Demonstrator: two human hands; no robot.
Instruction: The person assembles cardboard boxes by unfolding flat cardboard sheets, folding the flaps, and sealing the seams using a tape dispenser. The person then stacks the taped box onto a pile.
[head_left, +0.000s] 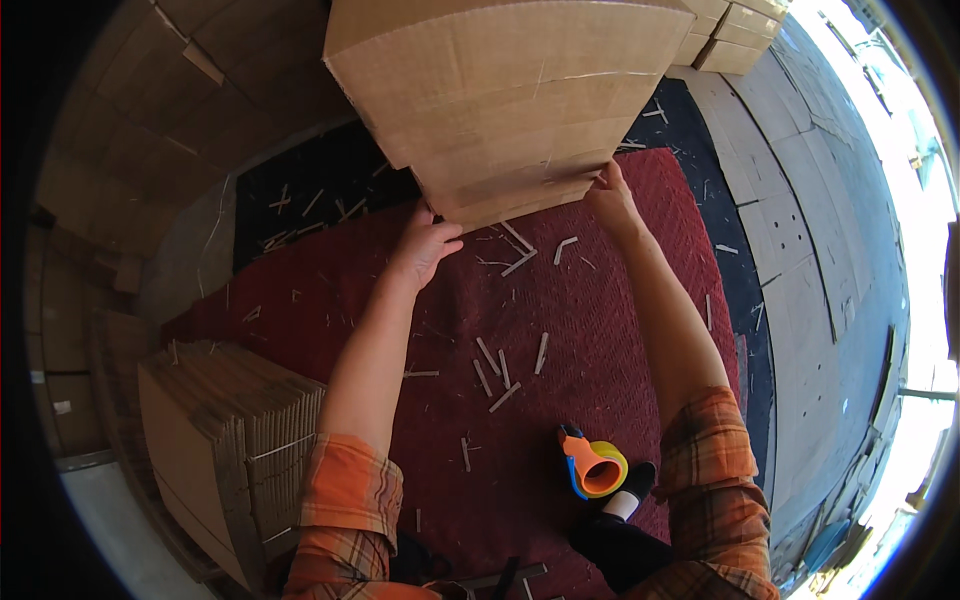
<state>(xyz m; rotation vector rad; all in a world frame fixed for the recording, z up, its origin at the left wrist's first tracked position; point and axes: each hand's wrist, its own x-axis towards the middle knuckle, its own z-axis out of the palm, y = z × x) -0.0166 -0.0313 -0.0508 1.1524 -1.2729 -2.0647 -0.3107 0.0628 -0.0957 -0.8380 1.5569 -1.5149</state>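
A large brown cardboard box (510, 110) fills the upper middle, its near lower edge facing me. My left hand (425, 245) grips its lower left corner, the thumb side pointing right along the bottom edge and some fingertips hidden by the cardboard. At the lower right corner my right hand (612, 200) is closed on the edge, fingers partly out of sight beneath it. Both arms are stretched forward. On the red carpet (600, 330) near my foot lies an orange and blue tape dispenser (590, 463) with a yellow roll.
Cardboard scraps (500, 370) are scattered over the carpet. To the left stands a strapped bundle of flattened cardboard (230, 440). More boxes (738, 38) are stacked at the far right, and cardboard sheets (790, 230) cover the floor beyond the dark mat (725, 205).
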